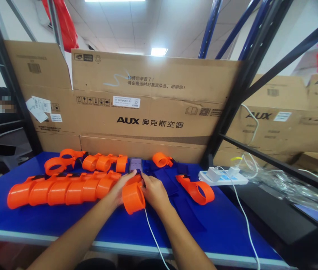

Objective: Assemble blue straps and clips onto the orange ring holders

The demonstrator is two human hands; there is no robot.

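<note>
An orange plastic ring with a flat arm (133, 198) is held up in front of me, its round opening towards me. My left hand (121, 187) is closed around the left side of its arm. From the right, my right hand (155, 189) closes with bent fingers on the far end of the same piece. A bit of dark blue material (138, 171) shows at the fingertips; how it sits on the arm is hidden. To the left lies a row of several orange rings (57, 190), nested end to end with dark pieces along their arms.
More orange rings (102, 163) lie behind the row, one ring (161, 160) at the back and one (204, 192) at right. Dark blue cloth pieces (185, 213) and a phone (135, 164) are on the blue table (71, 219). A power strip (223, 177) trails white cables. Cardboard (147, 108) walls the back.
</note>
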